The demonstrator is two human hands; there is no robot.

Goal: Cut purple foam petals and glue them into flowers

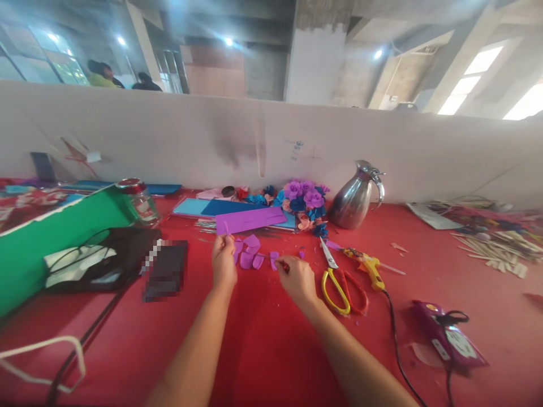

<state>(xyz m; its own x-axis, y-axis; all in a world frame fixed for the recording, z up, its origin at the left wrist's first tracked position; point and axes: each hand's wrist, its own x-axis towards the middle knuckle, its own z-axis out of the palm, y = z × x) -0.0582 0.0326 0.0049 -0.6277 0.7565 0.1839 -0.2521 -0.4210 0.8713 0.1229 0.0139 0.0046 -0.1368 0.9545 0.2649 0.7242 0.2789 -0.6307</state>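
Observation:
My left hand (224, 263) is closed in a pinch on a small purple paper piece (227, 228), whose narrow tip sticks up past the fingers. My right hand (297, 278) is closed too, its thumb and fingers together; what it holds, if anything, is too small to make out. Several cut purple paper petals (250, 254) lie on the red table between the hands, one of them right beside my right fingertips. Just beyond them rests a long purple paper strip (254, 219). Scissors (335, 274) with yellow and red handles lie partly open to the right of my right hand.
Paper flowers (303, 200) in purple, blue and peach sit behind blue sheets (195, 207). A metal jug (354, 198), a yellow glue gun (369, 268) with its cord and a purple box (447, 333) stand rightward. At left are a glass jar (142, 203), a dark phone-like object (167, 268) and a black bag (131, 249).

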